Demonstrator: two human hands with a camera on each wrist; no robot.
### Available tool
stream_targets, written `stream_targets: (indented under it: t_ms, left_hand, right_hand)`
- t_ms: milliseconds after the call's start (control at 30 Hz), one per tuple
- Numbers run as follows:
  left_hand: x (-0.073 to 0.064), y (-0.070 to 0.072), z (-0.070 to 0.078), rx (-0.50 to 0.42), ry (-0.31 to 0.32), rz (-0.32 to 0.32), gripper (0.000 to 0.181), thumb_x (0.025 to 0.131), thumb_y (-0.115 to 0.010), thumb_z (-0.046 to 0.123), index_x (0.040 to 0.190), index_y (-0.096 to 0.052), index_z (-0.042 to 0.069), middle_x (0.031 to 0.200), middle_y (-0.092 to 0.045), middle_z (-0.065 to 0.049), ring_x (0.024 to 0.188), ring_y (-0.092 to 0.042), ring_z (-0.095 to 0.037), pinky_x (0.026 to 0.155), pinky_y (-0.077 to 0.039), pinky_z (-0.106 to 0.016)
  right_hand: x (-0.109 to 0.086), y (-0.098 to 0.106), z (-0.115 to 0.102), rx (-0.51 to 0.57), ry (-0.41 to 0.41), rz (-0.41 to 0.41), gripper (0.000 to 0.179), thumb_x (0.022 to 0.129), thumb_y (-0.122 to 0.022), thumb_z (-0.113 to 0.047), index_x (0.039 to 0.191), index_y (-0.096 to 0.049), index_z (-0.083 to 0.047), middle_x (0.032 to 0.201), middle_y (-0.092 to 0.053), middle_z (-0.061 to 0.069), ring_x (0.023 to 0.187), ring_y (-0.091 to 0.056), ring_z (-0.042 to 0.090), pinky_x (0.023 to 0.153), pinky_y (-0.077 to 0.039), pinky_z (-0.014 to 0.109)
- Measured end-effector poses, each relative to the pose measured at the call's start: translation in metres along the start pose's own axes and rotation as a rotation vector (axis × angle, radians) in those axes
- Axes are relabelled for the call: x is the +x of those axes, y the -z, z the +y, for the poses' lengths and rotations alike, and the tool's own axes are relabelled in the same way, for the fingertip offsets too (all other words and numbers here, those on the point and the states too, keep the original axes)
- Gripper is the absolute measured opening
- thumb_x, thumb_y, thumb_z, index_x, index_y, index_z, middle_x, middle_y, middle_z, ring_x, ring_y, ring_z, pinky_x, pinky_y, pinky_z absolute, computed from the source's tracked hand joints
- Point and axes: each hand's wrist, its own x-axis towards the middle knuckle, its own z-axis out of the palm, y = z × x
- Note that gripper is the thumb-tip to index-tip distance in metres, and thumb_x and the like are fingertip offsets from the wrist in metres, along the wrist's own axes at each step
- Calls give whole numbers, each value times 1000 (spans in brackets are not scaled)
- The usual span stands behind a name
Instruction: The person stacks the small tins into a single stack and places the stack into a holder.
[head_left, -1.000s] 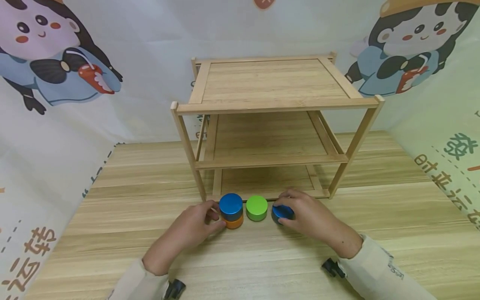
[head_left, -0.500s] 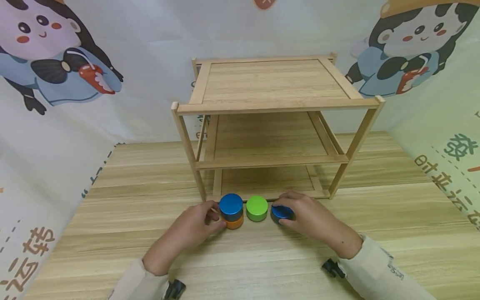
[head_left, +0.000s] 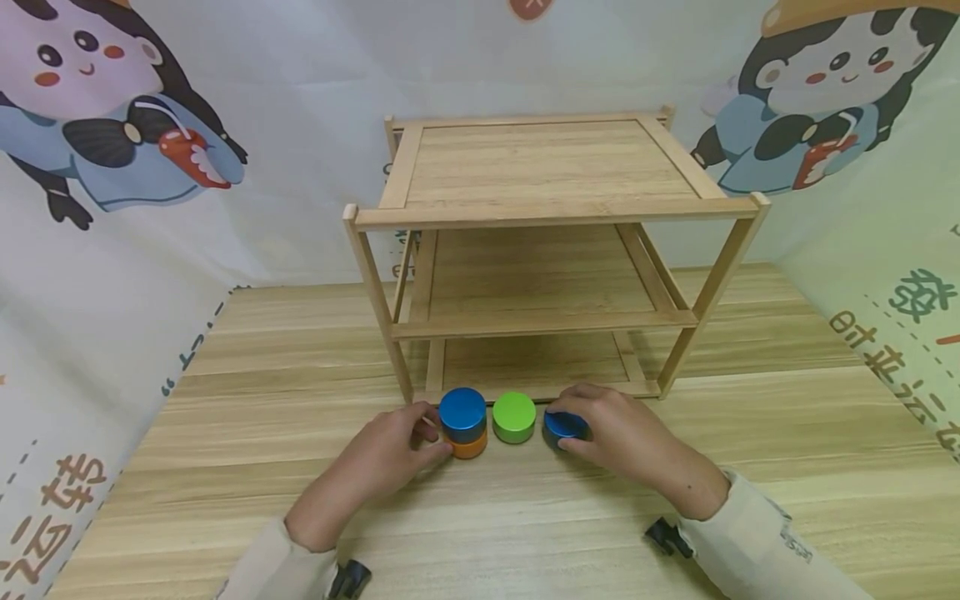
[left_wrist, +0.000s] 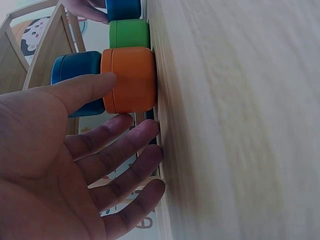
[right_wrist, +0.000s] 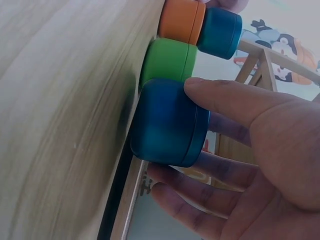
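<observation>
Two small round tins stand stacked at the left of a short row: a blue tin (head_left: 462,412) on top of an orange tin (head_left: 468,448). Beside them is a green tin (head_left: 513,417), and at the right a second blue tin (head_left: 564,427). My left hand (head_left: 390,446) touches the orange tin with its thumb (left_wrist: 95,87), while the other fingers spread loosely at the stack's left side. With thumb in front and index finger behind, my right hand (head_left: 618,429) pinches the second blue tin, partly covering it in the head view. All the tins have smooth lids.
A three-tier wooden rack (head_left: 555,212) stands right behind the tins, its lowest shelf edge close to them. The wood-grain table (head_left: 495,533) extends in front and to both sides. Printed cloth walls (head_left: 315,75) enclose the back and sides.
</observation>
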Motion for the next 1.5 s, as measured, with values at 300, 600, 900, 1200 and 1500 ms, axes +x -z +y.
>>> stream_targets:
  t_ms: [300,600,900,1200,1500]
  left_hand:
    - [1,0,-1,-3,2,0,34,90,-76,27,119,-66,11,97,-72,0,91,-66,-13,84,-55,-38]
    - [0,0,0,-1,8,2,34,90,-76,26,118,-66,11,98,-72,-1,92,-67,-15,86,-56,-39]
    - [-1,1,-1,5,13,6,34,90,-76,27,119,-66,11,97,-72,0,92,-67,-14,85,-56,-39]
    - [-1,1,-1,-5,11,6,33,90,-76,26,118,-66,11,96,-72,0,91,-66,-14,85,-56,-39]
    - [0,-1,-1,-17,6,6,33,90,-76,27,118,-67,11,96,-71,1,90,-66,-13,84,-55,-38]
  right_hand:
    - [0,5,-3,-30,6,16,40,83,-83,-22,119,-72,-9,123,-68,14,106,-69,29,83,-60,39]
    - [0,9,-5,-27,20,39,40,83,-83,-22,119,-71,-9,124,-67,13,109,-68,30,85,-59,41]
    - [-2,11,-10,-15,53,95,40,83,-83,-22,119,-71,-11,123,-67,11,105,-70,27,83,-60,39]
    - [-4,12,-14,-23,97,170,39,81,-84,-21,118,-72,-13,119,-67,7,99,-71,23,78,-60,33]
    - [-6,13,-16,-16,93,213,41,82,-84,-24,119,-71,-16,122,-65,6,96,-71,21,73,-60,30]
